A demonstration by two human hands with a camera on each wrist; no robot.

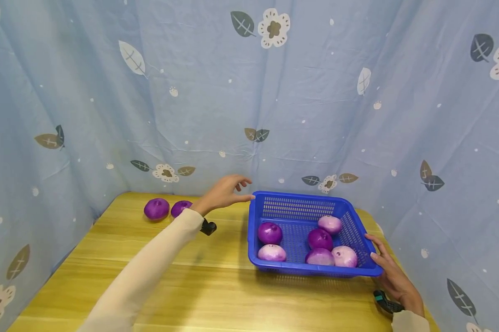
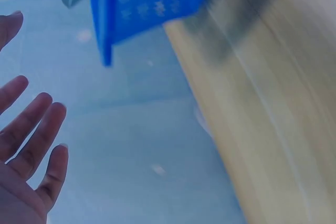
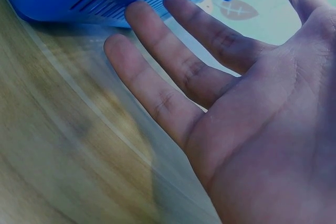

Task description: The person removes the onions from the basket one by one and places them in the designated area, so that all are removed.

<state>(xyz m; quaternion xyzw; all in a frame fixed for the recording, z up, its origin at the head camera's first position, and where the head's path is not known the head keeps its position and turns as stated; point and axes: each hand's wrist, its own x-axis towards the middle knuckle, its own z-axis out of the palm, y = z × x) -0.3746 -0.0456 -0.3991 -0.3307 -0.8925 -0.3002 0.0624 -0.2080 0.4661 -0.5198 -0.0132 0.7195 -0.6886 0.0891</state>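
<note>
Apparently, the basket (image 1: 299,208) of onions (image 1: 320,240) on the table (image 1: 216,286) is being positioned, its right rim touched by the outstretched right hand (image 1: 392,273), its far-left corner best gripped next by the nearby, spread left hand (image 1: 225,192).

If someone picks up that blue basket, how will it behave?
The blue basket will probably feel stiff, since its slotted walls hold their shape. Four of the six onions inside sit toward its right end, so that side may feel heavier and dip. Being rounded, they could roll if it tilts.
</note>
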